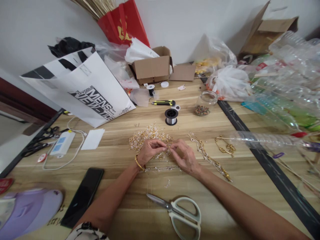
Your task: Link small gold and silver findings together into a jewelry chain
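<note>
My left hand [151,150] and my right hand [184,156] meet at the middle of the wooden table, fingertips pinched almost together. Whatever lies between them is too small to make out. Just behind and beneath the fingers spreads a pile of gold and clear beads [141,138]. A thin beaded chain [160,169] stretches across the table below both wrists. To the right of my right hand lie beaded strands [210,159] in gold and silver, with a gold chain [226,146] farther right. Scissors with pale handles [178,211] rest partly opened nearer to me.
Behind the beads stand a wire spool [171,117], a utility knife [163,102] and a glass jar of beads [202,108]. A phone [83,196] and power strip [62,143] lie left. A white paper bag [82,86] leans behind them; plastic bottles [277,93] crowd the right.
</note>
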The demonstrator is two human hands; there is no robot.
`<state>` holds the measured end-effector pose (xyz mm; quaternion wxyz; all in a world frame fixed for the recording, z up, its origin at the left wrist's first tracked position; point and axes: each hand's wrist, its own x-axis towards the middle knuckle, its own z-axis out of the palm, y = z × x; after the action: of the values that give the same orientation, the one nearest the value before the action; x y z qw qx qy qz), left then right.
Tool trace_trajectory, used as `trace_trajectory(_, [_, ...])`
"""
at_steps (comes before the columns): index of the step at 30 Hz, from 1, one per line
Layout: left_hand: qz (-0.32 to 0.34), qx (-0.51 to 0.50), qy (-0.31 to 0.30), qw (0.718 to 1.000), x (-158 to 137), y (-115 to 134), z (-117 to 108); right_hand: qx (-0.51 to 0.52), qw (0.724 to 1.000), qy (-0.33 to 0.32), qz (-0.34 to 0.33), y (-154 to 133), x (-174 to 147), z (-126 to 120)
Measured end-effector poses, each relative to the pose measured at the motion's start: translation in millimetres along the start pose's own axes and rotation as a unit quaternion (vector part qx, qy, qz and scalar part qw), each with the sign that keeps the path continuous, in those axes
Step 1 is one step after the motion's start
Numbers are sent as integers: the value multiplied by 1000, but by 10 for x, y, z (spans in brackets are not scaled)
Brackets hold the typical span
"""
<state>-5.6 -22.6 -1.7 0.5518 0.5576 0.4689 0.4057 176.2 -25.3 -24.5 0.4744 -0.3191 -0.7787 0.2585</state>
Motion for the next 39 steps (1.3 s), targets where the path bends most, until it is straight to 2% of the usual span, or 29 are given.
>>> trace_trajectory(39, [-12, -35, -16, 999, -2, -10, -41, -6, 1000, -17, 7, -14, -1, 6])
